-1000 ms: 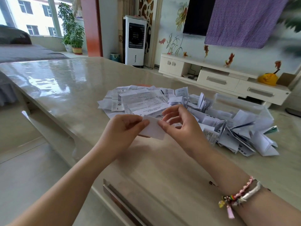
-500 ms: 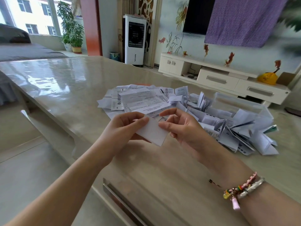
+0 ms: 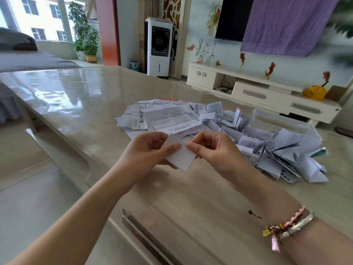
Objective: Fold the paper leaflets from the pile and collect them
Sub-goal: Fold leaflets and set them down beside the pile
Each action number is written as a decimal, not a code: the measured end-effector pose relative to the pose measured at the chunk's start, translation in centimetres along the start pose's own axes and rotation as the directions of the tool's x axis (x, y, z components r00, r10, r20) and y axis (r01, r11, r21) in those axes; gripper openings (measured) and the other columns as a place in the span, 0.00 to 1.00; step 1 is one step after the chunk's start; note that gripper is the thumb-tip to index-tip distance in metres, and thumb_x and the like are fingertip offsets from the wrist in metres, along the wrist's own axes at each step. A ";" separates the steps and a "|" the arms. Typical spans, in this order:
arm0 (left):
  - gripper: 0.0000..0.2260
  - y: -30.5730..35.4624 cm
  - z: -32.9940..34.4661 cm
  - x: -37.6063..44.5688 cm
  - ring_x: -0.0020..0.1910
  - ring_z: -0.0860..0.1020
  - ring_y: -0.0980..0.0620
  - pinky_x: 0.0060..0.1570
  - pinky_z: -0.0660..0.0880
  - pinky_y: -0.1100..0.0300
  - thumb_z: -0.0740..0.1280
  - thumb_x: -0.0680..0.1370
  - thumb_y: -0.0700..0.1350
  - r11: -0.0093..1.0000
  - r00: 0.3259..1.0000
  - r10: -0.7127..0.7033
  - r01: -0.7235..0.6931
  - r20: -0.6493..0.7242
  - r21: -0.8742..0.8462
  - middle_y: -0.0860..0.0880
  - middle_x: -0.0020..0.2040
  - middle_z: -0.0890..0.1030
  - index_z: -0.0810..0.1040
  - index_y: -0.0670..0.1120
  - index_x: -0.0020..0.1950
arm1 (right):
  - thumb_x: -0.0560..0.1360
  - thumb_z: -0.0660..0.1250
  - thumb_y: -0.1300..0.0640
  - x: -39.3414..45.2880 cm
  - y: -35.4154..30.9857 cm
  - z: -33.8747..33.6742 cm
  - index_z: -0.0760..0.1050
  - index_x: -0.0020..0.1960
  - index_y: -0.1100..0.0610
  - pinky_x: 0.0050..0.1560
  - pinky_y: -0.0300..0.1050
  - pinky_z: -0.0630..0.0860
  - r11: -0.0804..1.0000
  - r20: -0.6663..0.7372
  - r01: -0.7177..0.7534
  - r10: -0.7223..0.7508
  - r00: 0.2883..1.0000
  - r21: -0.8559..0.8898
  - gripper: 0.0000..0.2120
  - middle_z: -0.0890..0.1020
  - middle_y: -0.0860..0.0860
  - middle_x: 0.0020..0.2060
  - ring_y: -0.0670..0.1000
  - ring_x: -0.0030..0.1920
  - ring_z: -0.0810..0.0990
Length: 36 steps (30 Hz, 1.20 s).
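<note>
Left hand [image 3: 147, 152] and right hand [image 3: 212, 148] both pinch small folded leaflet [image 3: 180, 155] above counter [image 3: 76, 104], near pile [image 3: 172, 117]; loose pinch may let the fold spring open.

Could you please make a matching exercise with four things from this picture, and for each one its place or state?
Things:
1. small folded leaflet
2. flat printed leaflets
3. clear plastic box
4. bracelets

Places or states:
a. on the right wrist
b. pinched between the left hand and the right hand
c. behind the heap of folded papers
d. spread unfolded on the table

Pairs: 1-b, 2-d, 3-c, 4-a
</note>
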<state>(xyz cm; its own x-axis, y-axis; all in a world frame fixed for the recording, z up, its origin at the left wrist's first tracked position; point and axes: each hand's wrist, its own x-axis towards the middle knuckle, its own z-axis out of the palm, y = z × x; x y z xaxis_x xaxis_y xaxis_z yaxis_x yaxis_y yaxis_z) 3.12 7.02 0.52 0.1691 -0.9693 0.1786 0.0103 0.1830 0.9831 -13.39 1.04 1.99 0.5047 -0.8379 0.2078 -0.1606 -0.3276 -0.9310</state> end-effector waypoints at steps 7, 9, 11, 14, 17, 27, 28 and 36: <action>0.05 0.4 -1.6 0.8 0.33 0.82 0.52 0.33 0.79 0.63 0.70 0.74 0.34 0.998 0.993 0.027 -0.019 -0.117 0.067 0.44 0.37 0.84 0.80 0.32 0.46 | 0.76 0.69 0.61 1.3 -0.3 1.3 0.79 0.44 0.60 0.39 0.30 0.73 0.999 -0.028 -0.037 0.037 0.999 -0.008 0.03 0.81 0.53 0.35 0.41 0.34 0.78; 0.04 0.2 -3.1 1.8 0.34 0.83 0.52 0.35 0.80 0.63 0.70 0.75 0.36 0.998 0.976 -0.021 0.032 -0.216 0.048 0.43 0.40 0.84 0.81 0.35 0.47 | 0.76 0.69 0.60 2.1 -0.1 1.6 0.80 0.47 0.57 0.40 0.29 0.73 0.994 -0.059 -0.015 0.008 0.998 -0.104 0.02 0.83 0.52 0.38 0.41 0.37 0.79; 0.04 -0.2 -5.6 3.0 0.32 0.83 0.53 0.33 0.79 0.66 0.69 0.77 0.38 0.996 0.929 -0.063 0.079 -0.365 0.031 0.42 0.43 0.83 0.80 0.39 0.49 | 0.75 0.69 0.58 3.1 0.2 1.9 0.79 0.49 0.52 0.41 0.27 0.72 0.942 -0.075 0.039 -0.068 0.995 -0.332 0.04 0.82 0.48 0.42 0.41 0.42 0.79; 0.10 -1.0 -9.0 4.6 0.32 0.82 0.50 0.31 0.79 0.65 0.66 0.79 0.39 0.994 0.818 -0.087 0.109 -0.569 0.005 0.37 0.53 0.79 0.74 0.38 0.60 | 0.75 0.67 0.61 5.0 0.3 2.4 0.76 0.57 0.52 0.55 0.37 0.72 0.726 -0.020 0.120 -0.181 0.983 -0.678 0.12 0.80 0.48 0.52 0.46 0.56 0.75; 0.18 -1.7 -10.7 5.2 0.35 0.81 0.49 0.29 0.79 0.64 0.65 0.79 0.38 0.992 0.732 -0.013 0.096 -0.681 0.084 0.41 0.58 0.73 0.66 0.42 0.68 | 0.73 0.63 0.63 7.2 0.5 3.2 0.70 0.66 0.53 0.60 0.47 0.66 0.432 0.044 0.111 -0.161 0.986 -0.895 0.22 0.75 0.51 0.62 0.54 0.63 0.68; 0.17 -3.5 -10.0 7.1 0.63 0.69 0.39 0.60 0.66 0.52 0.59 0.78 0.39 0.696 0.778 0.287 0.232 -0.559 0.679 0.43 0.66 0.71 0.73 0.42 0.66 | 0.73 0.60 0.65 9.0 0.8 5.0 0.71 0.65 0.52 0.65 0.49 0.61 0.336 0.024 0.045 -0.066 0.997 -0.941 0.22 0.79 0.54 0.56 0.56 0.61 0.72; 0.17 -3.6 -10.0 7.3 0.64 0.67 0.39 0.62 0.63 0.52 0.58 0.79 0.40 0.658 0.788 0.290 0.248 -0.543 0.711 0.43 0.67 0.71 0.72 0.43 0.68 | 0.73 0.60 0.65 8.7 0.8 5.0 0.71 0.65 0.52 0.64 0.48 0.61 0.347 0.029 0.063 -0.102 0.994 -0.936 0.22 0.80 0.53 0.56 0.56 0.61 0.73; 0.16 -3.2 -10.7 6.6 0.57 0.77 0.43 0.54 0.74 0.54 0.62 0.77 0.37 0.797 0.744 0.327 0.114 -0.582 0.593 0.44 0.60 0.77 0.74 0.45 0.64 | 0.75 0.63 0.61 6.1 0.7 4.2 0.78 0.55 0.50 0.64 0.45 0.61 0.468 0.020 0.128 -0.229 0.973 -0.874 0.12 0.84 0.46 0.50 0.50 0.56 0.79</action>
<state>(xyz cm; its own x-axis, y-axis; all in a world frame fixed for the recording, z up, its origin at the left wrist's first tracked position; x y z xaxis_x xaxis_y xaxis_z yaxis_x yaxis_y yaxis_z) 14.70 1.78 -1.84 0.7031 -0.5658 0.4307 -0.5574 -0.0625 0.8279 -6.87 -2.49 1.37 0.5449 -0.7319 0.4091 -0.7523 -0.6422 -0.1469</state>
